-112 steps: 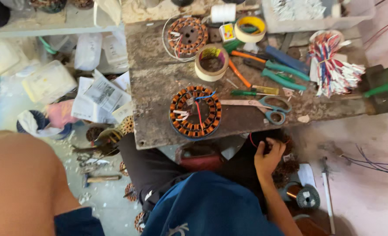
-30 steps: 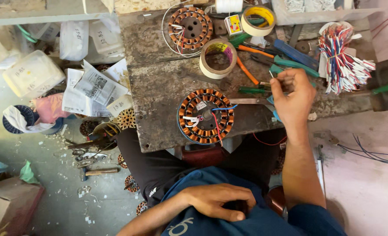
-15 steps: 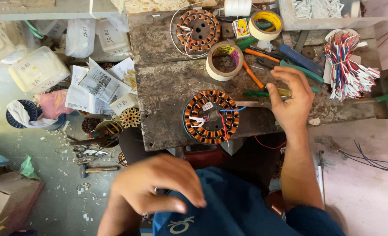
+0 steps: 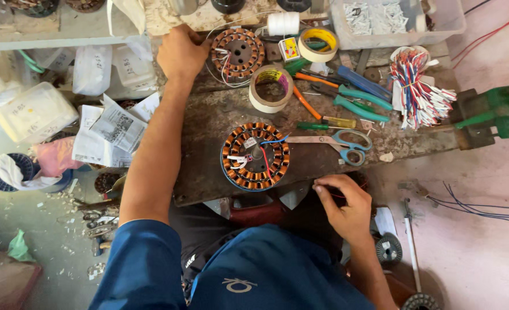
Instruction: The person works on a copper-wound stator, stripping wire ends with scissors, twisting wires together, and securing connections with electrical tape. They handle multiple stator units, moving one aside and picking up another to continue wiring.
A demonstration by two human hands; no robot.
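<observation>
The left hand (image 4: 181, 53) is stretched to the far edge of the counter (image 4: 208, 143), its grip closed on the edge just beside a second copper-wound stator (image 4: 237, 54). The right hand (image 4: 343, 204) rests at the near edge, fingers pinched on a thin red wire (image 4: 355, 192). The copper-wound stator (image 4: 255, 156) lies flat between them, near the scissors (image 4: 337, 142).
</observation>
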